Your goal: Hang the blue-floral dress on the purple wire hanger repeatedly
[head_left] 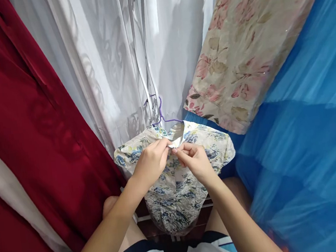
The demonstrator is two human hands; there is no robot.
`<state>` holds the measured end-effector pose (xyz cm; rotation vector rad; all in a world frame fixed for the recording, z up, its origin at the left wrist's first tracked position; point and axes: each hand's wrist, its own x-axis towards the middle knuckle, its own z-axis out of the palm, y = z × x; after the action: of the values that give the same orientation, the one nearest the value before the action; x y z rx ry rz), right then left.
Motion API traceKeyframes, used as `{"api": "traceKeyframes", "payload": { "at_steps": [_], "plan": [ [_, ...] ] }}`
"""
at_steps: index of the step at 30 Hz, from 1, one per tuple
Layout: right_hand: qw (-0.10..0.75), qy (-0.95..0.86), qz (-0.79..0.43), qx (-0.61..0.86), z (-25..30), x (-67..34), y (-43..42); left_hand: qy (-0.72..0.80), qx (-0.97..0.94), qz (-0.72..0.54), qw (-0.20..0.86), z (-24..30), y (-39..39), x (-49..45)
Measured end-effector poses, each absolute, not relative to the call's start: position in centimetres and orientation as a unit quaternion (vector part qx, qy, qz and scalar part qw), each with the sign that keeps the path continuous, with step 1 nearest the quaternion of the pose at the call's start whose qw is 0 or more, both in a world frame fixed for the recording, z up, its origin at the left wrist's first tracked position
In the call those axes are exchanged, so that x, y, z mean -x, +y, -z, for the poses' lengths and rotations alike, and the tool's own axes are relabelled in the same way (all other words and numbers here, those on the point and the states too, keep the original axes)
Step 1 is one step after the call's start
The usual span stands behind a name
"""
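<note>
A pale floral blouse (176,198) with blue and yellow print hangs in front of me on a purple hanger (172,120). My left hand (153,158) pinches the white-edged front of its collar (179,141) from the left. From the right, my right hand (192,157) grips the same collar edge between thumb and fingers. The fingertips of both hands nearly meet at the neckline. Whatever small fastening may lie between them is too small to make out.
White metal rods (140,60) rise behind the hanger, before a white curtain (101,48). Dark red cloth (41,128) hangs at left. At right hang a cream cloth with pink flowers (235,53) and blue layered fabric (306,146). My knees flank the blouse below.
</note>
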<state>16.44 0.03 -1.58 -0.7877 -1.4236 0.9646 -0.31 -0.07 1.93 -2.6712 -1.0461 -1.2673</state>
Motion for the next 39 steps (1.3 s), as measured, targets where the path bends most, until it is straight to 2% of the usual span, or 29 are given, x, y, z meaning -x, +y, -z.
{"api": "traceKeyframes", "payload": {
  "at_steps": [7, 13, 18, 20, 23, 28, 31, 35, 39],
  "plan": [
    [0.615, -0.620, -0.379, 0.307, 2.4, -15.9, 0.1, -0.327, 0.866, 0.377, 0.001, -2.1, -0.4, 1.1],
    [0.645, -0.593, -0.364, 0.316, 2.6, -14.9, 0.6, -0.322, 0.798, 0.509, -0.002, -3.5, -0.9, 0.0],
    [0.605, -0.609, -0.364, 0.363, 6.2, -15.7, -0.2, -0.367, 0.674, 0.639, -0.053, -3.6, 2.5, 3.9],
    [0.586, -0.627, -0.344, 0.381, 7.5, -15.9, -1.2, -0.397, 0.627, 0.666, -0.078, -2.5, 4.7, 7.4],
    [0.551, -0.662, -0.337, 0.380, 8.5, -15.1, -3.0, -0.460, 0.554, 0.691, -0.060, 0.6, 7.2, 12.7],
    [0.535, -0.661, -0.381, 0.363, 9.2, -14.0, -4.1, -0.552, 0.554, 0.611, -0.122, 6.6, 8.1, 16.0],
    [0.585, -0.589, -0.408, 0.380, 10.6, -15.7, -3.5, -0.544, 0.599, 0.558, -0.185, 8.8, 7.2, 14.4],
    [0.648, -0.479, -0.392, 0.443, 14.7, -19.8, -2.3, -0.506, 0.648, 0.507, -0.261, 9.5, 5.7, 11.2],
    [0.617, -0.465, -0.370, 0.516, 19.9, -22.2, -1.8, -0.486, 0.723, 0.409, -0.273, 9.3, 4.0, 8.8]
  ]
}}
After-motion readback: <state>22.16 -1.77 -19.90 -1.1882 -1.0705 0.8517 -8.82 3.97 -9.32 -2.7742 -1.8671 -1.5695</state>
